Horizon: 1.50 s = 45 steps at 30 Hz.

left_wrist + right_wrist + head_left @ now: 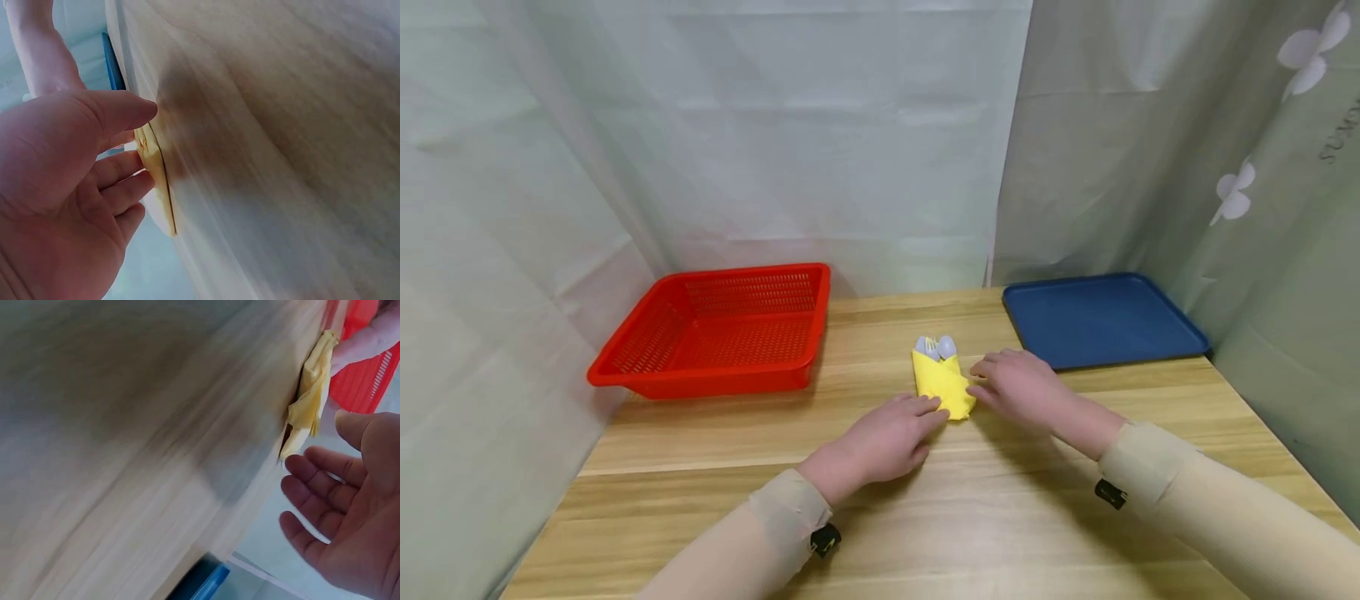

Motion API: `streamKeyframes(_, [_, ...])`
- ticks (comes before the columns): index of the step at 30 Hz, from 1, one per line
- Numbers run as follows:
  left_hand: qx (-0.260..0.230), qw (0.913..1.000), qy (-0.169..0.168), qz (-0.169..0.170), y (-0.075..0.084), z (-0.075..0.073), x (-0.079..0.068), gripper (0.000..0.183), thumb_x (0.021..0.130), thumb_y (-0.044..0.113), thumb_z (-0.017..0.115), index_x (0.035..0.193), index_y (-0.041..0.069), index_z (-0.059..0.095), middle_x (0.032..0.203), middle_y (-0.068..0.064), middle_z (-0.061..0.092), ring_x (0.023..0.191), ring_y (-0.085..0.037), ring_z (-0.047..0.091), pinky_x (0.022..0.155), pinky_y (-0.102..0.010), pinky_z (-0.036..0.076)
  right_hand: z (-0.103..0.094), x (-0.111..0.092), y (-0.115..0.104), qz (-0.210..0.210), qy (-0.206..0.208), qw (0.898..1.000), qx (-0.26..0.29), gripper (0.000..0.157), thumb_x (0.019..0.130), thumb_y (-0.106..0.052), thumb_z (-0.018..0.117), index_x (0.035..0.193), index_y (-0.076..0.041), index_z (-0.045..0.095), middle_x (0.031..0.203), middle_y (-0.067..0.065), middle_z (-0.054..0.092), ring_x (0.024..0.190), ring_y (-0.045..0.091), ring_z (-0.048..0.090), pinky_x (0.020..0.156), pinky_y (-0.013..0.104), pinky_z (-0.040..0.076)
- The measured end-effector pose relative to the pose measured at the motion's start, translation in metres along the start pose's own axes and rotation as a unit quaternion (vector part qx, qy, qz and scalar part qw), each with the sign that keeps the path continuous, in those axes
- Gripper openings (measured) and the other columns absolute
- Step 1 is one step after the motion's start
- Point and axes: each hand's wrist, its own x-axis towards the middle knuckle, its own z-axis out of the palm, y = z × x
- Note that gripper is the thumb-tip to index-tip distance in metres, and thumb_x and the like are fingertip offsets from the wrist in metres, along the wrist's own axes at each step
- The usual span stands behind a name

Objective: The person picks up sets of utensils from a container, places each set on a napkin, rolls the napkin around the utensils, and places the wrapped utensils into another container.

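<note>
A folded yellow napkin lies on the wooden table, wrapped around light grey cutlery. A fork and a spoon stick out of its far end, beside another grey piece. My left hand rests its fingertips on the napkin's near left edge; in the left wrist view, its thumb is held apart from the napkin. On the other side, my right hand has its fingertips right at the napkin's right edge. Loosely bent, spread fingers show in the right wrist view, with nothing gripped.
A red plastic basket with slotted walls stands at the back left of the table. At the back right lies a flat blue tray. Pale curtains hang behind and along both sides.
</note>
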Motion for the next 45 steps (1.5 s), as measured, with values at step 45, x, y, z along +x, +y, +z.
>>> streamKeyframes(45, [0.046,0.9989,-0.004,0.007,0.002,0.002,0.005,0.054,0.111,0.031,0.068,0.16,0.01,0.058,0.165,-0.014,0.053,0.153,-0.027,0.051,0.129,-0.046,0.033,0.005,0.041,0.013,0.15,-0.158,0.919,0.328,0.01,0.107,-0.006,0.069,0.099,-0.002,0.065,0.08,0.007,0.073,0.063,0.017,0.073,0.063,0.029,0.06])
